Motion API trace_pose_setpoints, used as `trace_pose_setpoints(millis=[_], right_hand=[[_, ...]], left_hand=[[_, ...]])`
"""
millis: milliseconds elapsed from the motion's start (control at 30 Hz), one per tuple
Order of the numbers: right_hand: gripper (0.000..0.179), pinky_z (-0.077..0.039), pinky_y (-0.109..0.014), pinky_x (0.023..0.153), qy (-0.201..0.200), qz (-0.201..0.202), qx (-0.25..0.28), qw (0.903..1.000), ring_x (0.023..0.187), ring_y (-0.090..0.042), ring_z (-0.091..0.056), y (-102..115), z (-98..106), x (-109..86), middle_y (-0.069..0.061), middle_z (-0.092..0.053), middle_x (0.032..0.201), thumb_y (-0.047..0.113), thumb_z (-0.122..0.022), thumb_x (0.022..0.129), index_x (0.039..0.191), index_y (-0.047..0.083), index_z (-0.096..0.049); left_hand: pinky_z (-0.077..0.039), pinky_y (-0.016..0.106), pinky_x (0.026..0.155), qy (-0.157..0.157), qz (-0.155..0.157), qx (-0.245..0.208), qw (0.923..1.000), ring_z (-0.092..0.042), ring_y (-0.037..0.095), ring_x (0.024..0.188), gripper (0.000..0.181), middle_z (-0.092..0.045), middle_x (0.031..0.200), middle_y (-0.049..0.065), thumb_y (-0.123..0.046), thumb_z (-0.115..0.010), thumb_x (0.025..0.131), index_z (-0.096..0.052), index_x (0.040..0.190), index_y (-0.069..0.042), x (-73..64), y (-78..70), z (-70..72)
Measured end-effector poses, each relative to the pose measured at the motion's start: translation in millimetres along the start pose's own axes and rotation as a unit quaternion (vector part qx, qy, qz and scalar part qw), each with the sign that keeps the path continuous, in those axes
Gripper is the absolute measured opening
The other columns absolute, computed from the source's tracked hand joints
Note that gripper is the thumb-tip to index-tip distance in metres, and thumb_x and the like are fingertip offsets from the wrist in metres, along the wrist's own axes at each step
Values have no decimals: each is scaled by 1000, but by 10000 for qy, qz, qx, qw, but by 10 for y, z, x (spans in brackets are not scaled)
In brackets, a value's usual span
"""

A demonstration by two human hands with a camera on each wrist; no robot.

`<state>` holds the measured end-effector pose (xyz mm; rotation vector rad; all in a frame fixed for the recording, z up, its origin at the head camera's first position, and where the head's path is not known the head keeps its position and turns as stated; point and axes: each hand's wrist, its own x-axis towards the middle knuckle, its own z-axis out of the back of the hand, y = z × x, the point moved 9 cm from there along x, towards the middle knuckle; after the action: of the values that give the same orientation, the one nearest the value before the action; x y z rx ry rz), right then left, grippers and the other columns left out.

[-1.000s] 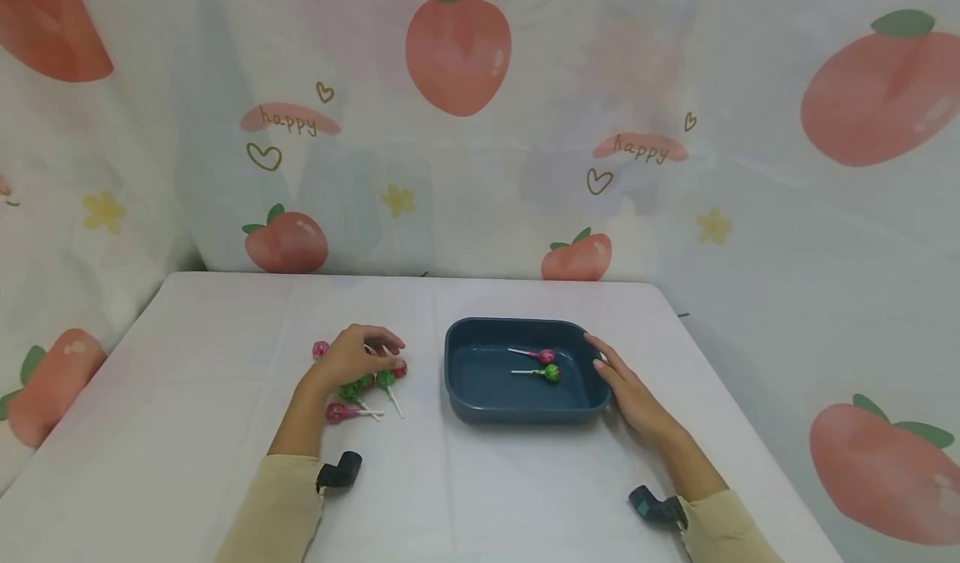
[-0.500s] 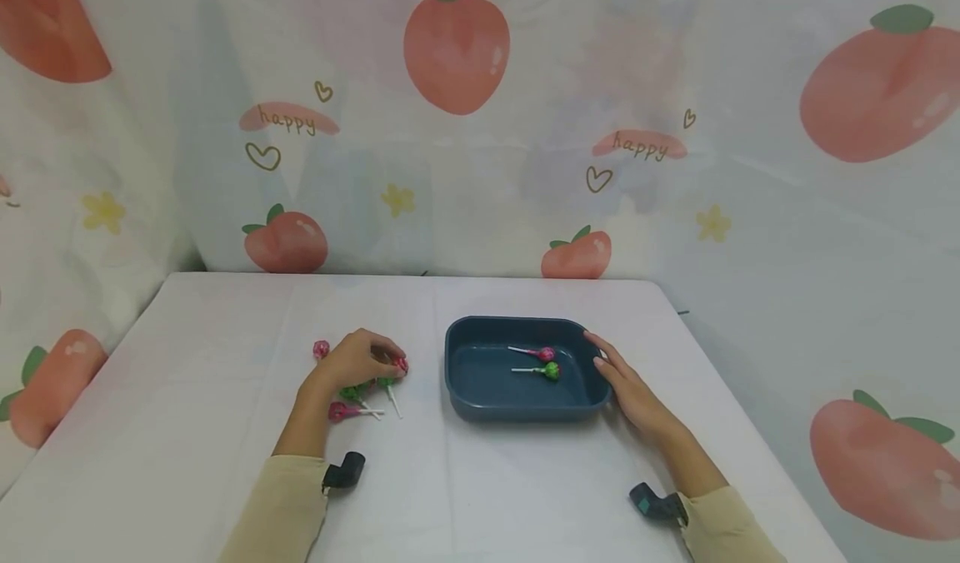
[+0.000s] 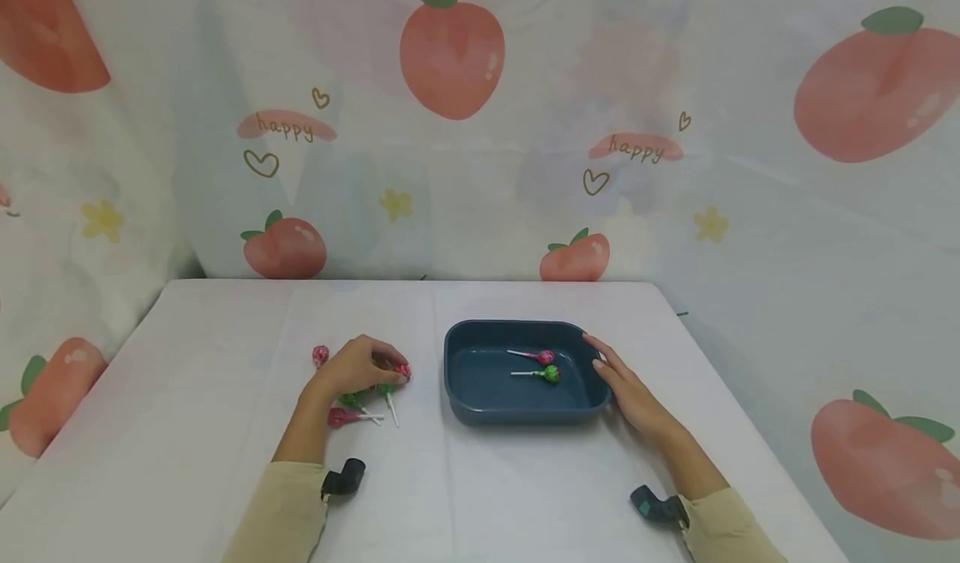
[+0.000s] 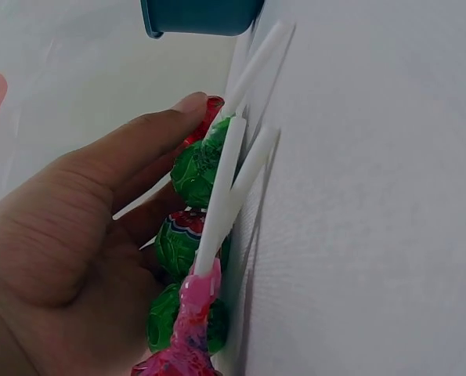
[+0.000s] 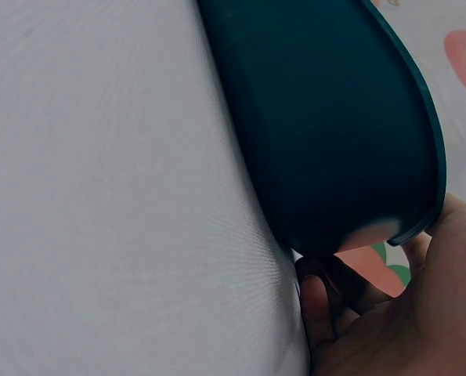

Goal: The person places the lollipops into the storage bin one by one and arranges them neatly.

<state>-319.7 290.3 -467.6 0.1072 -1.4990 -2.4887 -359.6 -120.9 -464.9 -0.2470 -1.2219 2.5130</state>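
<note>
My left hand [image 3: 360,366] is over a small group of lollipops on the white table, its thumb and fingertips pinching a red-wrapped lollipop [image 3: 403,371]. In the left wrist view, green-wrapped lollipops [image 4: 196,174] and a pink-wrapped one [image 4: 192,313] lie beside the palm, white sticks pointing away. Another pink lollipop [image 3: 320,355] shows behind the hand. At the right end of a dark blue rectangular dish [image 3: 525,416], my right hand [image 3: 633,388] grips the rim, with lower fingers [image 5: 317,305] bent against the outside near the table.
Inside the dish lie one pink lollipop [image 3: 546,356] and one green lollipop [image 3: 551,373], side by side. The white-covered table [image 3: 480,496] meets a peach-print cloth [image 3: 480,188] behind and at both sides. A black wrist device [image 3: 345,477] sits on each sleeve.
The left thumb and fingers have come together on the red lollipop and drawn it slightly to the right. The right hand and the dish have stayed in place.
</note>
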Motion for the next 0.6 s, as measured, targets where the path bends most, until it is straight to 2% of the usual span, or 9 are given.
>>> trace_pose_setpoints(millis=[200, 600], right_hand=[[52, -5, -70, 115, -8, 18, 2, 10000, 156, -39, -7, 6, -2, 4, -12, -17, 170, 35, -34, 115, 165, 24, -27], [54, -5, -71, 115, 0, -18, 27, 10000, 155, -40, -5, 15, 5, -14, -13, -16, 170, 38, -34, 114, 165, 22, -27]], left_hand=[[-53, 38, 88, -93, -94, -66, 9999, -64, 19, 97, 22, -72, 101, -3, -16, -85, 88, -79, 108, -13, -10, -19, 5], [-55, 35, 74, -347, -53, -284, 9990, -62, 23, 94, 23, -71, 106, 0, -18, -82, 91, -79, 114, -17, 13, -53, 20]])
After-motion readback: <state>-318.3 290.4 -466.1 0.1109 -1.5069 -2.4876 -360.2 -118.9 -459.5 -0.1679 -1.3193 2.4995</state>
